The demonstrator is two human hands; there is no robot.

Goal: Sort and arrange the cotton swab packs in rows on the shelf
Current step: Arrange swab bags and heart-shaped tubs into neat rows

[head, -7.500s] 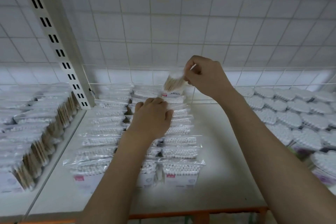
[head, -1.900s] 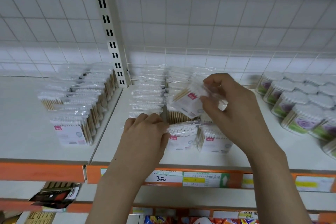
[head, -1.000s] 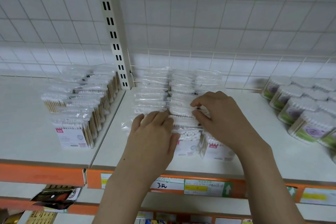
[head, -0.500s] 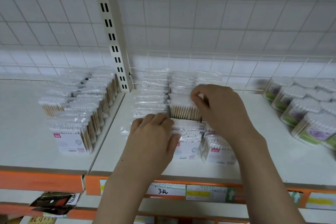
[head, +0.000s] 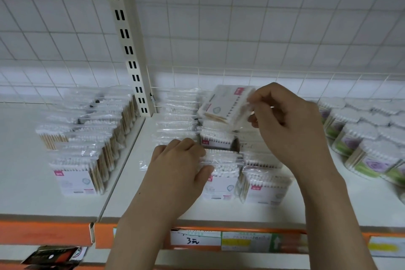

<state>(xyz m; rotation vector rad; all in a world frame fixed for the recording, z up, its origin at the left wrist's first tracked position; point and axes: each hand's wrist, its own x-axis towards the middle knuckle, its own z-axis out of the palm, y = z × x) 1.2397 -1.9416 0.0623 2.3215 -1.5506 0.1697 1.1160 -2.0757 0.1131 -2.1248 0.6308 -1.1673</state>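
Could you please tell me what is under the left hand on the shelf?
The left hand rests on the front of the left row of cotton swab packs, fingers reaching the middle row's front pack. The packs directly beneath the palm are covered.

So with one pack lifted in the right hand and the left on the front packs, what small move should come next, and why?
Probably lower the lifted pack into the gap in the rows just beneath it, upright like its neighbours. The right hand pinches it tilted above the rows, while the left hand rests on the front packs, seemingly steadying them.
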